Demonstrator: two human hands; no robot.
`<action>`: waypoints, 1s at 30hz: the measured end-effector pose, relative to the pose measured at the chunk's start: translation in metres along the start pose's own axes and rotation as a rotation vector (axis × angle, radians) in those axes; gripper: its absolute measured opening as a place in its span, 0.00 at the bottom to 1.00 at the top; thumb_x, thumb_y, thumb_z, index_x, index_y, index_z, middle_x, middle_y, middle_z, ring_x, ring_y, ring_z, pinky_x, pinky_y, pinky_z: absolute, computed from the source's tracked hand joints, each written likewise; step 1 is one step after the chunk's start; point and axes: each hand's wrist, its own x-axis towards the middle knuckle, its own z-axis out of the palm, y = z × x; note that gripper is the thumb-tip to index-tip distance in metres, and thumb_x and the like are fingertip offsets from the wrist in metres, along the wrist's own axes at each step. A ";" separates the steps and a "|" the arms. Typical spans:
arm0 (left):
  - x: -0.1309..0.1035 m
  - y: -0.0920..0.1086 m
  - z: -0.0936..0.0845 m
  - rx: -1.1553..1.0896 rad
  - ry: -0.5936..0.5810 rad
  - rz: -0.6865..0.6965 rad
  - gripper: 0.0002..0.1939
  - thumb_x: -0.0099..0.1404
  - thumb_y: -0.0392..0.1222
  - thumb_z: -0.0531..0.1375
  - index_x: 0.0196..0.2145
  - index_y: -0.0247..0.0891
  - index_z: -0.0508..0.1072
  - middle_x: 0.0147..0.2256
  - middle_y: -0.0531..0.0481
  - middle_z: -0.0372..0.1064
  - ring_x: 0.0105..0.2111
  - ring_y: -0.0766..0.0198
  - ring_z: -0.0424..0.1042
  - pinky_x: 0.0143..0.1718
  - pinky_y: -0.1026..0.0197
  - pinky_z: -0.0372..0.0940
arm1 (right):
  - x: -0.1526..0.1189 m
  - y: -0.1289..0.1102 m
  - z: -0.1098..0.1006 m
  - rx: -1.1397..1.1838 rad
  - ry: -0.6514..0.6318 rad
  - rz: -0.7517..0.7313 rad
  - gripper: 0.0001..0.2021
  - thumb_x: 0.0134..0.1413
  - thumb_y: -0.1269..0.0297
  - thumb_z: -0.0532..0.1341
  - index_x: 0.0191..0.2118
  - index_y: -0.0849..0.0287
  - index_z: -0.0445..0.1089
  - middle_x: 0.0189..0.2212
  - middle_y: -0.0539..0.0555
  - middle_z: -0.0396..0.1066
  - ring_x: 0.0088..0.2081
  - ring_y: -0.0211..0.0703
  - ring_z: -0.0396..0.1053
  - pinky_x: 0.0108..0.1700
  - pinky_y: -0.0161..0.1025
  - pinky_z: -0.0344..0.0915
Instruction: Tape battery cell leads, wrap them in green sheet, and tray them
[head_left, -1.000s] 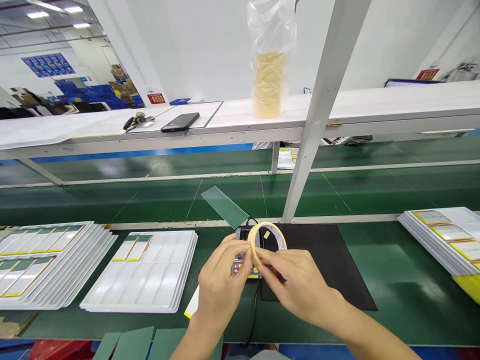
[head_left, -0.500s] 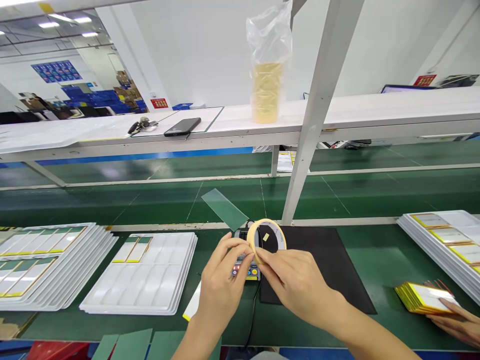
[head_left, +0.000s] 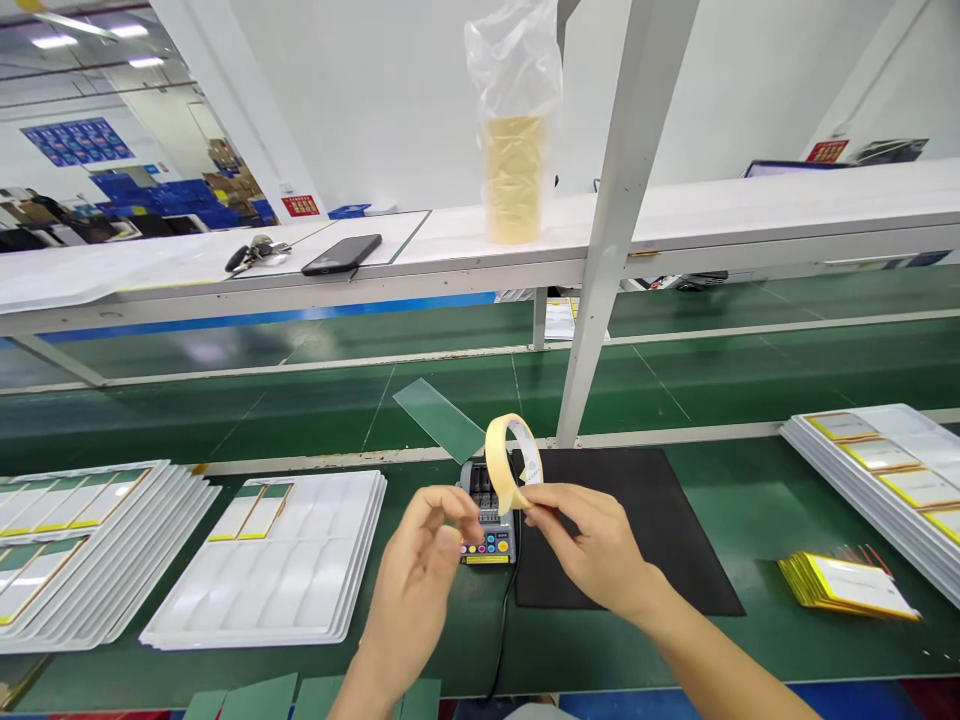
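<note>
A roll of yellow masking tape (head_left: 496, 460) is held upright above the bench, with the fingertips of my right hand (head_left: 596, 545) pinching its lower edge. A short flap of tape sticks out there. My left hand (head_left: 421, 575) hovers just left of the roll, its fingers curved and apart, with nothing visible in them. Behind and below the roll sits a small grey device (head_left: 487, 545) with coloured buttons and a black cable, partly covered by the tape and my left fingers. A clear plastic strip (head_left: 439, 418) slants up behind the device.
Stacked white trays (head_left: 262, 560) holding yellow-edged pieces stand left, more trays (head_left: 862, 470) right. A black mat (head_left: 630, 540) lies beside my right hand. A pile of yellow-edged pieces (head_left: 847, 585) lies farther right. A shelf (head_left: 435, 270) with bagged tape rolls (head_left: 514, 180) and a phone (head_left: 341, 255) crosses behind.
My left hand has come off the tape roll and moved left and down, its fingers parting. The roll has turned in my right hand. Another person's hand at the right has left the yellow-edged pile.
</note>
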 end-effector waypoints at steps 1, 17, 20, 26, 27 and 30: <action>0.002 -0.002 0.002 -0.095 -0.064 -0.072 0.23 0.66 0.60 0.46 0.35 0.39 0.67 0.35 0.47 0.65 0.32 0.62 0.67 0.34 0.59 0.66 | -0.001 0.002 0.001 0.009 0.009 -0.021 0.12 0.58 0.77 0.57 0.44 0.56 0.70 0.34 0.52 0.76 0.34 0.40 0.74 0.36 0.36 0.71; 0.008 -0.038 0.025 -0.481 -0.044 -0.315 0.13 0.62 0.48 0.60 0.26 0.37 0.65 0.31 0.49 0.71 0.31 0.64 0.71 0.37 0.59 0.67 | -0.015 0.039 0.021 0.487 0.045 0.384 0.10 0.58 0.71 0.59 0.41 0.50 0.75 0.44 0.54 0.73 0.45 0.45 0.71 0.45 0.41 0.72; 0.012 -0.044 0.028 -0.587 -0.045 -0.332 0.11 0.61 0.46 0.61 0.30 0.38 0.63 0.35 0.49 0.71 0.33 0.63 0.72 0.39 0.57 0.66 | -0.015 0.043 0.030 0.486 0.100 0.449 0.09 0.57 0.70 0.61 0.40 0.49 0.76 0.41 0.52 0.74 0.44 0.44 0.72 0.44 0.39 0.71; 0.016 -0.063 0.030 -0.612 0.035 -0.358 0.08 0.63 0.41 0.60 0.36 0.37 0.64 0.33 0.50 0.70 0.34 0.66 0.70 0.43 0.58 0.65 | -0.018 0.052 0.042 0.367 0.033 0.403 0.06 0.55 0.71 0.62 0.34 0.53 0.75 0.36 0.54 0.73 0.41 0.45 0.71 0.44 0.42 0.69; 0.016 -0.067 0.029 -0.589 0.046 -0.351 0.08 0.62 0.40 0.61 0.36 0.37 0.64 0.32 0.51 0.70 0.33 0.67 0.70 0.42 0.60 0.65 | -0.018 0.054 0.044 0.393 0.060 0.410 0.05 0.54 0.71 0.63 0.34 0.53 0.73 0.35 0.53 0.72 0.41 0.44 0.71 0.44 0.42 0.68; 0.013 -0.076 0.031 -0.534 -0.006 -0.315 0.10 0.61 0.39 0.62 0.35 0.39 0.62 0.31 0.53 0.69 0.33 0.68 0.70 0.40 0.63 0.64 | -0.017 0.060 0.052 0.661 0.153 0.528 0.16 0.48 0.67 0.68 0.41 0.48 0.64 0.39 0.49 0.65 0.37 0.41 0.70 0.37 0.39 0.70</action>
